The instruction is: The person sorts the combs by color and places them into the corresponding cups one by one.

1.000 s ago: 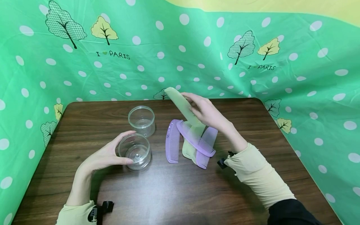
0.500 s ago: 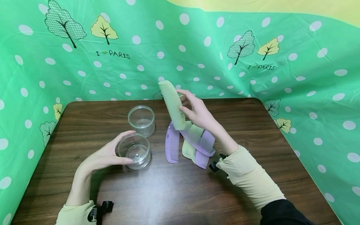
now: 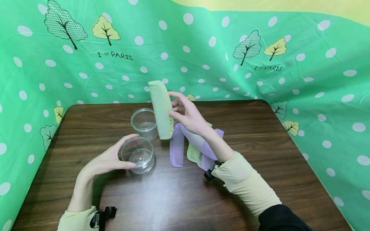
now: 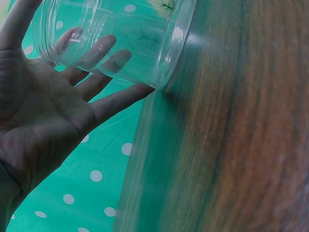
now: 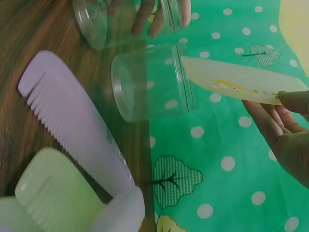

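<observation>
My right hand (image 3: 186, 112) pinches a pale green comb (image 3: 162, 110) by its spine, holding it upright in the air with the teeth facing left. In the right wrist view the comb (image 5: 236, 79) has its lower end close to the mouth of the far clear jar (image 5: 149, 84); whether they touch I cannot tell. My left hand (image 3: 112, 157) holds the near clear jar (image 3: 138, 157), thumb on one side and fingers round the other. That jar (image 4: 125, 43) stands on the table with nothing inside. Behind it stands the far jar (image 3: 144, 123), partly covered by the comb.
Right of the jars lies a purple comb (image 3: 177, 149). Beside it is an overlapping pile of purple and green combs, with a green comb (image 3: 193, 154) showing underneath, partly hidden by my right arm. A polka-dot cloth (image 3: 185, 61) hangs behind the brown table (image 3: 162, 199).
My right hand has lifted the green comb off the pile and carried it left toward the far jar, turning it more upright. The left hand and both jars have stayed in place.
</observation>
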`<state>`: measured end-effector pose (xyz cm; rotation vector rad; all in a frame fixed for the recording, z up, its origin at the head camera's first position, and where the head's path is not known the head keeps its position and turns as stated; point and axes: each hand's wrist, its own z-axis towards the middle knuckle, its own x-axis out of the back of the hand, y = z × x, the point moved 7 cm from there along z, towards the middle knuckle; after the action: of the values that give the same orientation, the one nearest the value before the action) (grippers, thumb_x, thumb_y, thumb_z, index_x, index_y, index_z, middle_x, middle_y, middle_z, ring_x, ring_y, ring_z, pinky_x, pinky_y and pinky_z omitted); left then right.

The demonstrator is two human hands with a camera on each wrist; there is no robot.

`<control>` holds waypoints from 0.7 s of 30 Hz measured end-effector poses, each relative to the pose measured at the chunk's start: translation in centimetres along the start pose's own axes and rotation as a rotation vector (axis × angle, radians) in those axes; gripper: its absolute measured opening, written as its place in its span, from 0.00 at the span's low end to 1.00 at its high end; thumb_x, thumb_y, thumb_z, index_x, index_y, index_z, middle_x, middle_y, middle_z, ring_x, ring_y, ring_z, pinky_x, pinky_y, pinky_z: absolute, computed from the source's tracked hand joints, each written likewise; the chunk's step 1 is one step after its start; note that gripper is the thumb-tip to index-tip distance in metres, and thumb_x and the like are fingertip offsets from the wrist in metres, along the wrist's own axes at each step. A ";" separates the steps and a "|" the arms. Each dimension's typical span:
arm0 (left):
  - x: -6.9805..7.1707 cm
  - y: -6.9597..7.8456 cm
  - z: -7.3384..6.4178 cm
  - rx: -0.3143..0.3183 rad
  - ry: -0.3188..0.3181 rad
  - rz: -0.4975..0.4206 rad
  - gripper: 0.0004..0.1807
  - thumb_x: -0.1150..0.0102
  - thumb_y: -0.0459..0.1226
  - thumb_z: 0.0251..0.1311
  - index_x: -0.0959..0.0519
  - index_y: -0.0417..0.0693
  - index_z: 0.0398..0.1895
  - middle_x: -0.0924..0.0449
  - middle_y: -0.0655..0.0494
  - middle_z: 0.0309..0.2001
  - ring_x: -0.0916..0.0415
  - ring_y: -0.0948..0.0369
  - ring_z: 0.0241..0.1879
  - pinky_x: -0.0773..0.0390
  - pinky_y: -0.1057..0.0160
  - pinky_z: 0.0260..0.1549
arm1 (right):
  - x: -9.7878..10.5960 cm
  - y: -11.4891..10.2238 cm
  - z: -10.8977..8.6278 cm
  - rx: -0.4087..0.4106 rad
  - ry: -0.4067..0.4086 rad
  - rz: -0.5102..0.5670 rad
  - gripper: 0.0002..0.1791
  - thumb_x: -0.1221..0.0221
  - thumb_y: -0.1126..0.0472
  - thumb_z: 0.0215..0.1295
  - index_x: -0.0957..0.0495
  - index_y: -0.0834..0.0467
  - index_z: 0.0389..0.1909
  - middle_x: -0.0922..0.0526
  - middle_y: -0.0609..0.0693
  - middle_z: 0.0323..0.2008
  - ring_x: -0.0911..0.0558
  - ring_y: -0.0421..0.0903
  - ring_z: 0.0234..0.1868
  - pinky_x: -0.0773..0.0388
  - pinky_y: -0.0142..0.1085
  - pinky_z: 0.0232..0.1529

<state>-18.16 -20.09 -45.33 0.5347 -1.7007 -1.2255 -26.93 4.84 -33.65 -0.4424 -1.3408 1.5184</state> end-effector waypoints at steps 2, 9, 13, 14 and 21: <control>0.0 0.0 0.1 0.000 0.000 0.004 0.51 0.23 0.41 0.54 0.43 0.70 0.78 0.34 0.55 0.75 0.35 0.57 0.72 0.35 0.77 0.62 | -0.5 -0.1 0.0 -0.002 -0.013 0.040 0.32 0.43 0.75 0.71 0.38 0.60 0.73 0.20 0.64 0.49 0.15 0.55 0.48 0.13 0.52 0.38; -0.1 0.0 0.1 0.005 -0.017 -0.030 0.51 0.23 0.40 0.55 0.43 0.69 0.78 0.32 0.55 0.73 0.31 0.52 0.67 0.29 0.72 0.59 | -2.1 -0.5 0.1 -0.024 -0.034 0.142 0.32 0.43 0.75 0.71 0.39 0.59 0.73 0.22 0.64 0.49 0.15 0.49 0.46 0.13 0.54 0.39; -0.1 -0.1 0.2 0.006 -0.017 -0.035 0.50 0.23 0.40 0.55 0.43 0.67 0.78 0.32 0.55 0.73 0.31 0.53 0.67 0.28 0.71 0.59 | -2.3 -1.0 0.3 0.011 -0.022 0.099 0.32 0.42 0.75 0.70 0.38 0.61 0.72 0.21 0.64 0.49 0.15 0.52 0.47 0.14 0.42 0.47; -0.1 -0.1 0.2 0.005 -0.017 -0.039 0.50 0.23 0.40 0.55 0.43 0.67 0.78 0.32 0.55 0.73 0.31 0.52 0.68 0.28 0.71 0.59 | -2.3 -1.1 0.3 0.015 -0.014 0.094 0.32 0.42 0.75 0.70 0.38 0.61 0.72 0.21 0.65 0.49 0.15 0.53 0.47 0.14 0.40 0.47; -0.2 -0.2 0.1 0.006 -0.036 -0.068 0.50 0.24 0.39 0.56 0.44 0.68 0.79 0.33 0.52 0.73 0.18 0.50 0.52 0.25 0.69 0.57 | -2.1 -1.7 0.5 0.022 0.027 0.156 0.33 0.42 0.75 0.70 0.38 0.59 0.72 0.21 0.63 0.49 0.15 0.49 0.45 0.12 0.43 0.41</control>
<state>-18.19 -19.92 -45.57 0.5815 -1.7295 -1.2859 -25.70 2.55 -32.73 -0.5624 -1.2924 1.6472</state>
